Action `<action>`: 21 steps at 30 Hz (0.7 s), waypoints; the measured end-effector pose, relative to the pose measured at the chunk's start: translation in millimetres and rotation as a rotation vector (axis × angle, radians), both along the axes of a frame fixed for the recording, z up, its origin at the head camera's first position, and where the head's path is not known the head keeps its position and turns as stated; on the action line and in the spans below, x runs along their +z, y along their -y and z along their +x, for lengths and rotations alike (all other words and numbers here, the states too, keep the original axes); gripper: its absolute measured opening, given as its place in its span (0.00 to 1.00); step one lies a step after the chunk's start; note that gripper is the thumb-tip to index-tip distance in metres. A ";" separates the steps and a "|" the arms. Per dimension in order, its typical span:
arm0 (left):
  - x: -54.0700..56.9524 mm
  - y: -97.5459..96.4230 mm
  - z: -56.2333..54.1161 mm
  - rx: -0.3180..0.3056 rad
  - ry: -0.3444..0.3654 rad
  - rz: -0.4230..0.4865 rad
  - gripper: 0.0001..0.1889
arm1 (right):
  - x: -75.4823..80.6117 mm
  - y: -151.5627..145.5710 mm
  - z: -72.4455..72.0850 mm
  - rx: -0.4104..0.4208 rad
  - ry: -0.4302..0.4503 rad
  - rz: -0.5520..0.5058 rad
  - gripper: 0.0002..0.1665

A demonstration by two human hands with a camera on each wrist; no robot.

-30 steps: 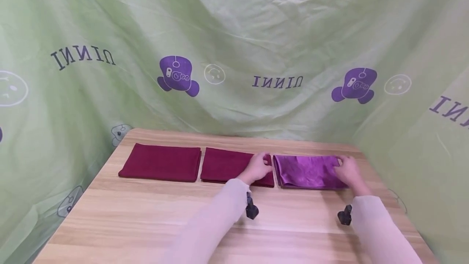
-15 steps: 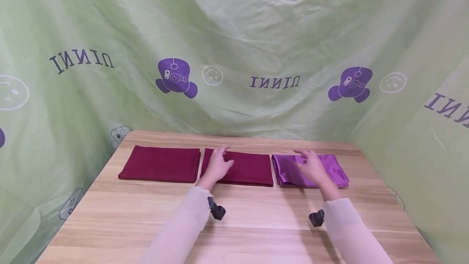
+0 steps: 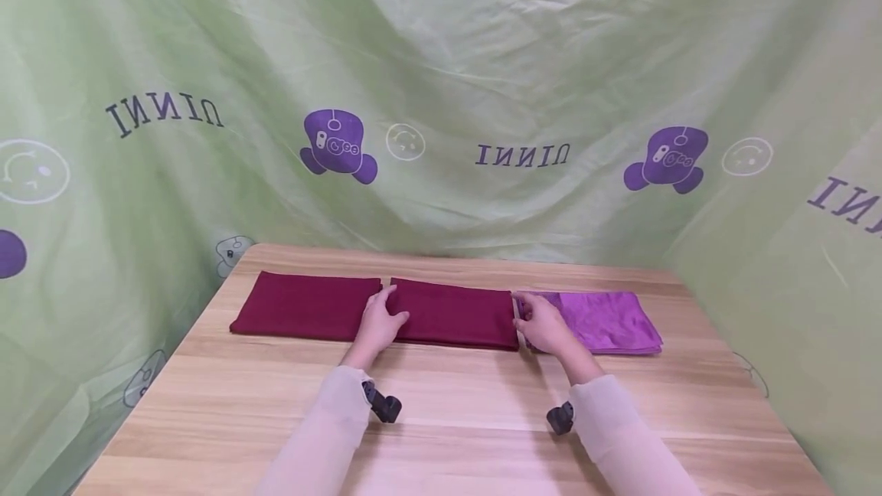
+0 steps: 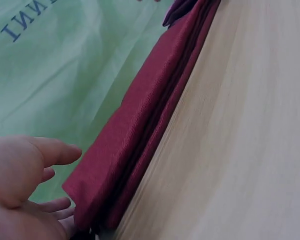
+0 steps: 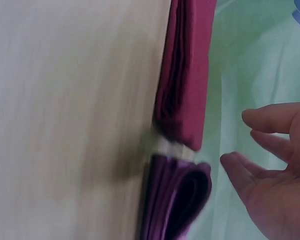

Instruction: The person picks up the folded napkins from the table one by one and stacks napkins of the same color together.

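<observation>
Three folded cloths lie in a row: a maroon one [image 3: 306,306] at the left, a second maroon cloth [image 3: 455,314] in the middle, and a shiny purple cloth [image 3: 609,320] at the right. My left hand [image 3: 380,324] is at the middle cloth's left end, thumb and fingers spread apart. Its fingertips reach that cloth's end edge in the left wrist view [image 4: 27,185]. My right hand [image 3: 544,325] hovers by the narrow gap between the middle and purple cloths, covering part of the purple one. In the right wrist view its fingers [image 5: 270,117] are spread and hold nothing.
The cloths lie towards the back of a light wooden table [image 3: 455,419]. A green curtain [image 3: 441,197] with purple figures hangs behind and at both sides. Small black cameras [image 3: 561,418] sit on both wrists.
Both hands have moved left: the left from the middle cloth's right end to its left end, the right from the purple cloth's right end to its left end. The cloths look unmoved.
</observation>
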State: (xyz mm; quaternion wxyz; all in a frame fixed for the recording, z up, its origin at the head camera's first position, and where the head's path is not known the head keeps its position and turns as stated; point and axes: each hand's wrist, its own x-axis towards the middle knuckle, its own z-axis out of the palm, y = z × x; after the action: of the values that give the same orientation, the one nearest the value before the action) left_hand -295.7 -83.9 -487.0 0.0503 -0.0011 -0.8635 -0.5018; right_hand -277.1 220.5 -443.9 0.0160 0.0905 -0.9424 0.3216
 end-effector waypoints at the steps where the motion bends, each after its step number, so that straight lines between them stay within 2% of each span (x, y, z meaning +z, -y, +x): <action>1: -0.5 1.1 0.7 -0.003 0.011 0.005 0.33 | -0.7 3.1 0.1 -0.001 0.014 0.002 0.32; 6: 0.3 4.9 4.7 -0.020 0.058 0.017 0.32 | -3.9 14.8 0.5 -0.018 0.102 0.035 0.33; 11: 1.0 5.5 4.7 -0.015 0.066 0.018 0.30 | -10.1 21.3 -1.1 -0.037 0.171 0.037 0.33; 17: -2.0 5.4 1.6 0.005 0.103 0.115 0.29 | -18.9 22.9 -6.4 -0.100 0.194 -0.008 0.33; 21: -4.5 7.3 -2.7 -0.012 0.145 0.215 0.29 | -22.5 22.7 -10.9 -0.137 0.203 -0.091 0.33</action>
State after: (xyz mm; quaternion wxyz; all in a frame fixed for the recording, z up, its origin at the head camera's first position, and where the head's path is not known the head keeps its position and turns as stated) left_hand -298.4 -91.2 -491.5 -0.0152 0.0354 -0.8063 -0.5903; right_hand -288.0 197.8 -466.4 -0.0536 -0.0081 -0.9275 0.3698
